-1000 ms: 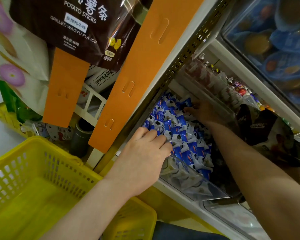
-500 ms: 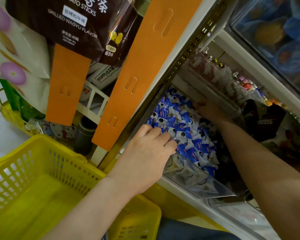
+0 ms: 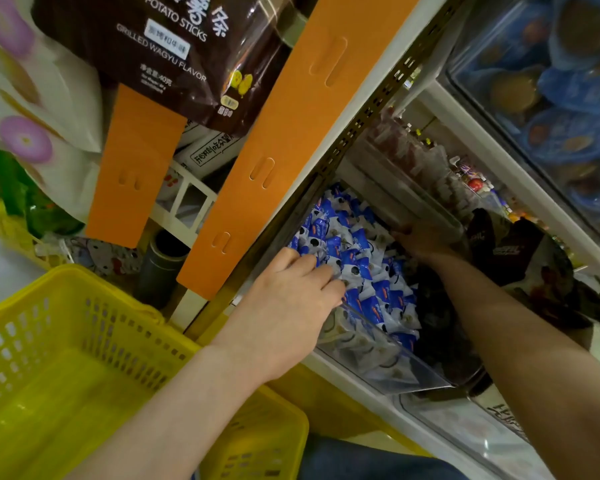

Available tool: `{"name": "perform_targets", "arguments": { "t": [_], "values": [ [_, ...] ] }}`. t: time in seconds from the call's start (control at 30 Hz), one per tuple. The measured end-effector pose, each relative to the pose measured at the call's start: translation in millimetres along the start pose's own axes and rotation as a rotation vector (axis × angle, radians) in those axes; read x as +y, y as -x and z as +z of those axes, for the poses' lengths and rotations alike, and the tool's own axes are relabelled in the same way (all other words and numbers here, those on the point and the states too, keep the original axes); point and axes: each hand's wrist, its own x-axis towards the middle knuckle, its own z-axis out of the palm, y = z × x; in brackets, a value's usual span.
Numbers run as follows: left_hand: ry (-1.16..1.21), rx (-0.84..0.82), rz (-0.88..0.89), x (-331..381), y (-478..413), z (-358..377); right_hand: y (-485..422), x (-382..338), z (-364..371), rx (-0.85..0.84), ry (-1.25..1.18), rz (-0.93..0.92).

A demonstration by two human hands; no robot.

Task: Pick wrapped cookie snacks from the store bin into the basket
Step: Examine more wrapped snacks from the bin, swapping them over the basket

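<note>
**Both hands in the cookie bin**

Left hand [image 3: 291, 306] lies knuckles up on the near side of the heap of blue-and-white wrapped cookie snacks [image 3: 361, 271]. Its fingers [image 3: 323, 273] are bent, tips dug into the wrappers; whether a pack is pinched I cannot tell. Right hand [image 3: 420, 240] is at the far side of the heap, fingers hidden, grip unclear. The snacks fill the clear plastic bin [image 3: 378, 362]. The yellow slotted plastic basket [image 3: 66, 341] sits lower left, well apart from the heap.
</note>
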Motion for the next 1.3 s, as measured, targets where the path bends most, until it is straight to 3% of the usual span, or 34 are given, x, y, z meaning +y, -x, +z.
{"name": "perform_targets", "arguments": {
  "t": [0.27,0.43,0.6,0.8,0.9,1.0,1.07,1.3],
  "values": [
    [0.019,0.004,0.022,-2,-2,4,2,0,-2,-0.088,-0.03,0.024],
    [0.049,-0.029,0.024,-4,-2,2,4,0,-7,0.076,-0.222,0.082],
    [0.076,-0.126,-0.019,-1,1,-6,29,-28,-22,0.409,-0.323,-0.043],
    [0.527,0.044,-0.283,15,9,-20,118,-58,-29,0.464,-0.601,-0.351],
    [0.827,0.151,-0.485,22,14,-29,165,-66,-24,0.367,-0.808,-0.48],
    [1.209,0.134,-0.675,25,18,-40,205,-70,-14,0.204,-0.925,-0.613],
    [1.331,0.127,-0.735,26,22,-43,221,-71,-4,0.093,-0.955,-0.654],
    [0.983,0.122,-0.83,18,52,-39,240,-82,41,-0.306,-1.092,-0.479]
  ]
}}
